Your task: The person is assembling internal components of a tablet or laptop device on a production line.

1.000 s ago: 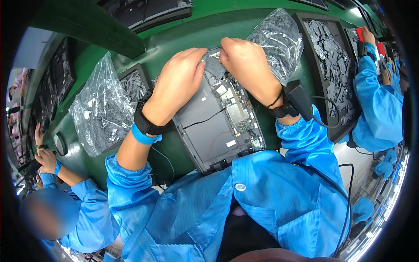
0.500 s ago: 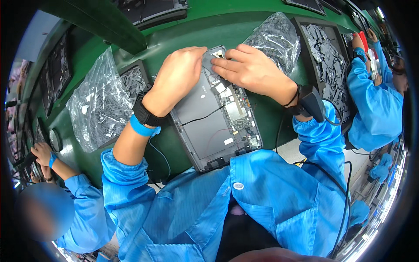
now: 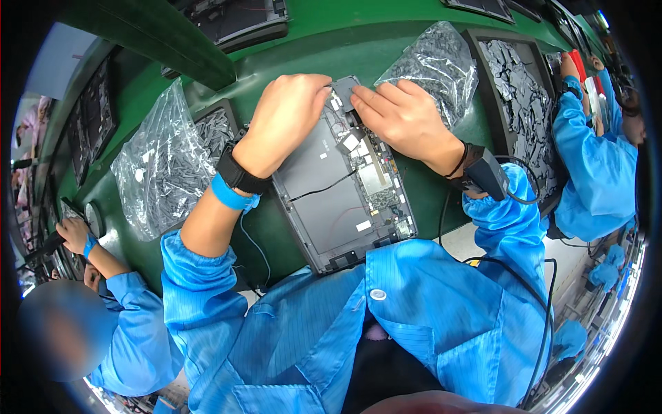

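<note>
An opened grey tablet housing (image 3: 314, 186) lies on the green bench in front of me, with a circuit board (image 3: 374, 179), a black cable and thin wires inside. At its far left edge my left hand (image 3: 286, 121) is closed, thumb and forefinger nearly together near the far end; what they pinch is hidden. Bent and close together, the fingers of my right hand (image 3: 407, 121) touch the far right part of the housing beside the board. Anything small between those fingertips cannot be made out. Black bands circle both wrists, and a blue strap (image 3: 231, 195) sits on the left one.
To the left, a clear plastic bag (image 3: 162, 165) of small dark pieces overlaps a tray (image 3: 215, 131) of similar ones. Another bag (image 3: 441, 69) and a black tray (image 3: 517, 103) of dark grey pieces are at right. Co-workers in blue sit on both sides. A green post (image 3: 158, 34) stands at the far left.
My right hand has shifted slightly right and down, and its fingers have drawn back from the far middle of the housing, uncovering more there. My left hand stays nearly in place.
</note>
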Available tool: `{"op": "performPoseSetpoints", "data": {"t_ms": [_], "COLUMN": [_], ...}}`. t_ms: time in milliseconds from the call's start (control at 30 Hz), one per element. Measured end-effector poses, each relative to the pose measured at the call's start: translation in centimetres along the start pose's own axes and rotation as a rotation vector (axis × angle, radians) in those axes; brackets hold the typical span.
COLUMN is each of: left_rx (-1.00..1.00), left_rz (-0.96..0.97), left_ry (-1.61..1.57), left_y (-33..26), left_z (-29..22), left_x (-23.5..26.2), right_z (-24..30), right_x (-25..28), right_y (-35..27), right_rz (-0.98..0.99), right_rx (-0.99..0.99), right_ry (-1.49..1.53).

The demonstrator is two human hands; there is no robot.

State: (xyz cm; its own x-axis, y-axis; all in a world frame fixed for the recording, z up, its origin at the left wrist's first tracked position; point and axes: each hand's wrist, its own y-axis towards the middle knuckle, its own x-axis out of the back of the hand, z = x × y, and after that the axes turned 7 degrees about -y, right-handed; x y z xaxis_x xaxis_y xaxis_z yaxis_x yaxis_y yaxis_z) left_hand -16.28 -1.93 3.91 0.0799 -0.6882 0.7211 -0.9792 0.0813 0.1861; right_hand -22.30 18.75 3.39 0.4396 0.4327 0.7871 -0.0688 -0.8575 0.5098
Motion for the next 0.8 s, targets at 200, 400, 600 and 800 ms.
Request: {"op": "performPoseSetpoints", "data": {"t_ms": [200, 400, 600, 800], "left_rx": [0.013, -0.016, -0.041, -0.079], "left_rz": [0.020, -0.031, -0.029, -0.022], "left_ry": [0.139, 0.172, 0.172, 0.207], "left_y": [0.8, 0.6, 0.5, 0.4], "left_z": [0.0, 0.4, 0.5, 0.6], "left_x": [-0.4, -1.0, -0.8, -1.3], "right_z": [0.3, 1.8, 0.4, 2.0], "right_x": [0.2, 0.2, 0.7, 1.8], "right_y": [0.3, 1.0, 1.0, 1.9], "right_rz": [0.106, 0.251, 0.279, 0.503], "right_rx": [0.003, -0.029, -0.014, 0.054], "right_ry": [0.016, -0.060, 0.084, -0.033]}}
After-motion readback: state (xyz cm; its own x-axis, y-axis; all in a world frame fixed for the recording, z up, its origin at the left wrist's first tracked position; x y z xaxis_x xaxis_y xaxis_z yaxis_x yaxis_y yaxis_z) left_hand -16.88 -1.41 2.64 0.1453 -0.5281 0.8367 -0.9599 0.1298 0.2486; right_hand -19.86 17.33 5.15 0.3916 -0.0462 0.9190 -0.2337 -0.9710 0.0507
